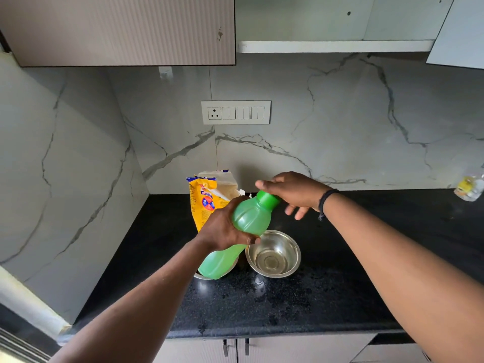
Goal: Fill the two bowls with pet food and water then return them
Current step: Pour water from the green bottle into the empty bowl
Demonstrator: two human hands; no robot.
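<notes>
Two bare arms reach over a black counter [314, 305]. The left hand [225, 226] is wrapped tight around the middle of one green bottle [246, 218]. The bottle is tilted, with its cap end up and toward the wall and its bottom end low, toward the front edge of the counter. The right hand [293, 192] sits on the green cap [267, 199], with the fingers loosely curled around it. The cap hides under the palm in part, so it is hard to tell how firmly the hand grips it. A dark band [326, 203] goes around the right wrist.

Two bowls can be counted. One shiny metal bowl [273, 254] stands in plain sight near the middle of the counter. A little clear water seems to lie in its bottom, but the shine makes this hard to tell. The second bowl [200, 275] is almost all hidden under the bottle's low end. Only a thin bit of its rim peeks out, so what is inside cannot be seen.

One yellow pet food bag [207, 197] stands at the back of the counter by the wall. The left hand and the bottle cover its lower part. One small clear bottle [470, 188] at the far right edge of the view is blurry and hard to make out.
</notes>
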